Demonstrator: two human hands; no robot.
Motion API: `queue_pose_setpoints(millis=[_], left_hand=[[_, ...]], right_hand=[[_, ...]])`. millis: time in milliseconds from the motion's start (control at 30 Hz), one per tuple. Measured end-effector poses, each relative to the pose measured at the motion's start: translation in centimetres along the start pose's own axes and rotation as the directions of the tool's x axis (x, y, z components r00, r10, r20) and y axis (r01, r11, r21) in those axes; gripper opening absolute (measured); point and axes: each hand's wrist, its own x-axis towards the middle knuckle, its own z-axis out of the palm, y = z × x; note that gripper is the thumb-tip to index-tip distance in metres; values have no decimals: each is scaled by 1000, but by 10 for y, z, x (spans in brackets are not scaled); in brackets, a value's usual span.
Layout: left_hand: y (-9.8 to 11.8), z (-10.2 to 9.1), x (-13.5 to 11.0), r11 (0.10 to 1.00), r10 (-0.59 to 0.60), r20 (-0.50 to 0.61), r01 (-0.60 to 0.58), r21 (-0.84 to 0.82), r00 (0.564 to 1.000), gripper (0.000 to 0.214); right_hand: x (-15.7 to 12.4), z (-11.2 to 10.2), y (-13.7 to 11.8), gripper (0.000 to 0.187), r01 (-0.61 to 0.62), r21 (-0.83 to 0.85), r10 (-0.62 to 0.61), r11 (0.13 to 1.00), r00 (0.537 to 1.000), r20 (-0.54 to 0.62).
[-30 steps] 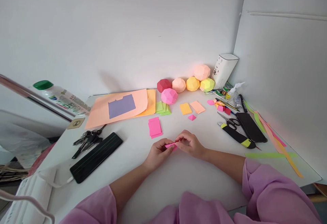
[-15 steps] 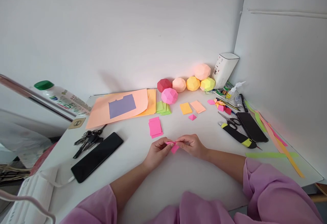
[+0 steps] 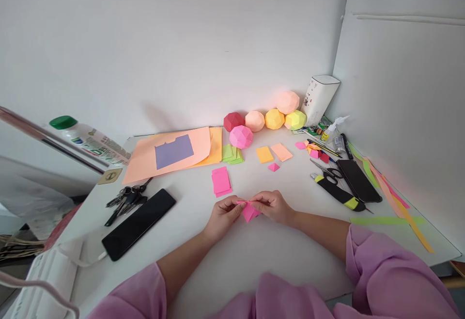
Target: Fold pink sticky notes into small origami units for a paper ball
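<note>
Between my two hands is a pink piece of paper, partly folded, with creased flaps pointing toward me. My left hand pinches its left side between thumb and fingers. On the other side, my right hand grips it the same way, fingertips almost meeting the left ones. The fingers cover the paper's far edge. A stack of pink paper slips lies just beyond my left hand. Past my right hand sits a small folded pink paper piece.
Faceted paper balls line the wall. Orange slips and green slips lie mid-table. Scissors, a utility knife and paper strips are on the right. Keys, a phone and large sheets are left.
More of the pink paper now shows below my fingers, with its flaps spread wider to the right. Both hands stay in nearly the same place.
</note>
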Motion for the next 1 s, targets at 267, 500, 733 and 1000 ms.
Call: queue_pose_setpoints(millis=[267,500,733,1000], left_hand=[[-1,0,0,1000,-1,-1,1,4,1000,27],[0,0,1,998,-3,20,4,-65,1000,24],[0,0,1,991,6,28,-2,-137,1000,19],[1,-1,1,989,-2,45,9,-149,999,21]], right_hand=[[0,-1,0,25,-5,22,5,1000,1000,13],[1,0,0,25,-6,60,5,998,1000,12],[1,0,-4,24,4,75,-5,997,1000,18],[1,0,-3,21,-21,106,18,994,999,33]])
